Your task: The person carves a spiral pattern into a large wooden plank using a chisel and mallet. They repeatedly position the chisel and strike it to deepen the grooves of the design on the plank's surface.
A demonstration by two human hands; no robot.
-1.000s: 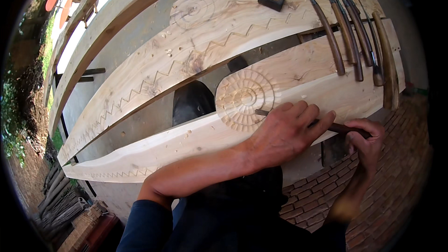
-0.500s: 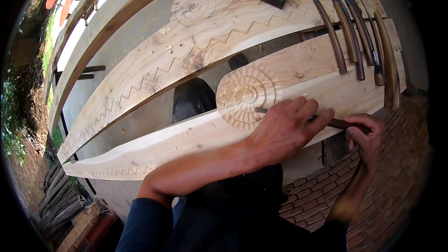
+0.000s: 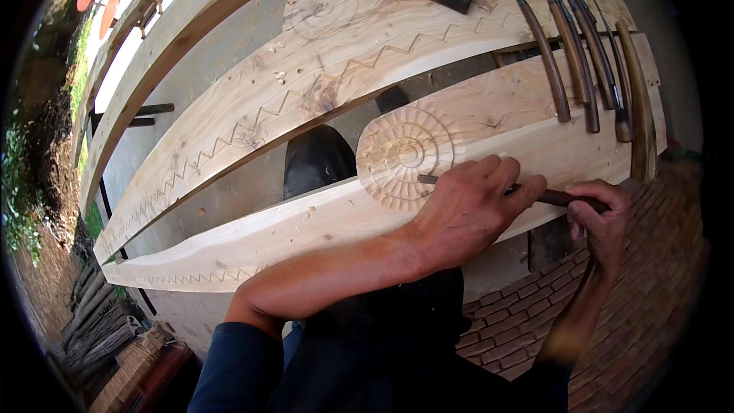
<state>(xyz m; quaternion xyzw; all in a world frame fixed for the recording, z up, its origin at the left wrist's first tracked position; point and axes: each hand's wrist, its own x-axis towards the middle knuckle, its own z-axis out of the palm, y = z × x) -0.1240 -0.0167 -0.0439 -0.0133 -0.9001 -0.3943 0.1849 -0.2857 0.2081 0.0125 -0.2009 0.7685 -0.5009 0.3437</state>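
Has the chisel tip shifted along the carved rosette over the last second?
No. The chisel tip sits at the same lower-right rim of the carved rosette, with left hand and right hand gripping it as before.

Chisels [image 3: 581, 53] lie across the near plank's [image 3: 306, 229] right end, rosette [image 3: 405, 154] leftward.

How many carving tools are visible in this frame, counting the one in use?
6, possibly more overlapping: five spare chisels lie side by side across the planks at upper right; one chisel is held by the left hand and right hand.
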